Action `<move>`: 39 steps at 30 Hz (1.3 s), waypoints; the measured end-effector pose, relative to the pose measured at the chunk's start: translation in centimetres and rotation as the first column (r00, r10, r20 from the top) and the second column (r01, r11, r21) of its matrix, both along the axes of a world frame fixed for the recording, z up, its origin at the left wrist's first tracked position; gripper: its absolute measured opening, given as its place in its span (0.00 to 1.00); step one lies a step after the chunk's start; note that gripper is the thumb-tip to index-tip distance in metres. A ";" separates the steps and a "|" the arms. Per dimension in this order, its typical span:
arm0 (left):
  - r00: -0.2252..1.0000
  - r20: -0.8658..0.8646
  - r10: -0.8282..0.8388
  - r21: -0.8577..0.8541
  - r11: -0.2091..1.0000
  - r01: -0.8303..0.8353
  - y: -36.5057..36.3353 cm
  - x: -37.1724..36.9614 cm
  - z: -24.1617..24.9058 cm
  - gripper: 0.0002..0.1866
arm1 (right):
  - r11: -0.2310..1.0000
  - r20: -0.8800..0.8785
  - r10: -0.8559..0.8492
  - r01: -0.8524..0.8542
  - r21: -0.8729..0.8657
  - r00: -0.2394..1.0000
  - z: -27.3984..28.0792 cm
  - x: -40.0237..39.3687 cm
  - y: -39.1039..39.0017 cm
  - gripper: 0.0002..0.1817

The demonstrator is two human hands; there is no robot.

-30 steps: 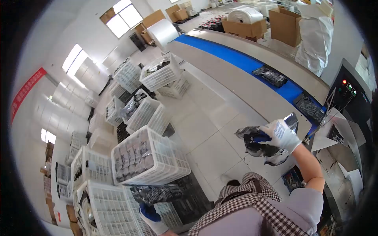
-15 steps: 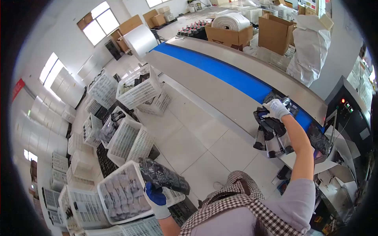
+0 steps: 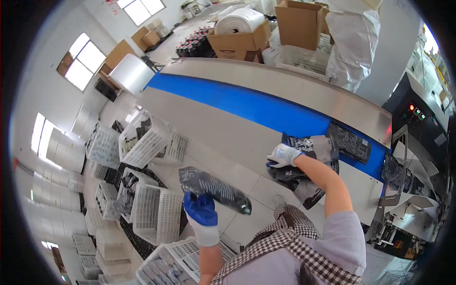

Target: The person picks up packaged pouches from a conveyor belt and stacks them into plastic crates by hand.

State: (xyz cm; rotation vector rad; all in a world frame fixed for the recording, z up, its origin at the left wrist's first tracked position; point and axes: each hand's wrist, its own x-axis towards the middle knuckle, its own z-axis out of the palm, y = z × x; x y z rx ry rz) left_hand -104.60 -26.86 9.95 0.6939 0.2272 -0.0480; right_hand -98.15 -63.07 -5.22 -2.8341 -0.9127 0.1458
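Observation:
My left hand, in a white glove with blue palm, is closed around a dark plastic packet with pale printing, held above the floor. My right hand, gloved the same way, is closed on a bunch of black packets. They lie over the metal ledge beside the blue conveyor belt, and some hang past its near edge. To their right, a single black packet lies flat on the belt. The right fingertips are partly hidden.
White plastic crates stand on the floor at left, several with packets in them. A dark machine with lit buttons stands at the belt's right end, where another packet lies. Cardboard boxes and a film roll sit behind the conveyor.
My view has turned right. The right hand brought the bunch of packets onto the ledge; a separate packet now lies flat on the belt. The left hand lifted its packet away from the crate.

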 end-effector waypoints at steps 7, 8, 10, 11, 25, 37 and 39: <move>0.993 -0.097 -0.073 0.092 0.992 0.082 -13.1 17.5 -6.5 0.17 | 0.689 0.301 -0.714 0.556 0.464 0.632 7.4 -4.6 -3.5 0.23; 0.993 -0.108 -0.048 0.147 0.987 0.064 -15.2 19.6 -7.6 0.18 | 0.547 0.337 -0.836 0.699 0.461 0.433 7.5 -6.3 -5.7 0.25; 0.996 -0.068 0.064 0.299 0.953 -0.041 -18.2 24.3 -10.6 0.12 | 0.076 0.129 -0.991 0.899 0.432 0.022 8.9 -8.9 -9.3 0.35; 0.993 -0.106 0.049 0.345 0.938 -0.009 -19.3 26.2 -11.4 0.15 | -0.098 0.014 -0.994 0.941 0.325 -0.108 7.9 -9.9 -11.2 0.38; 0.829 -0.228 -0.511 0.718 -0.664 -0.211 -20.4 26.4 -15.7 0.32 | -0.262 -0.277 -0.949 0.869 0.419 -0.152 -3.7 -4.2 -16.0 0.21; 0.876 -0.232 -0.423 0.734 -0.667 -0.128 -16.1 26.4 -16.4 0.33 | -0.283 -0.137 -0.953 0.954 0.096 -0.269 5.2 -16.9 -14.2 0.28; 0.894 -0.265 -0.362 0.733 -0.677 -0.057 -15.6 26.9 -16.2 0.32 | -0.244 -0.264 -0.937 0.970 0.022 -0.229 4.8 -19.9 -12.3 0.27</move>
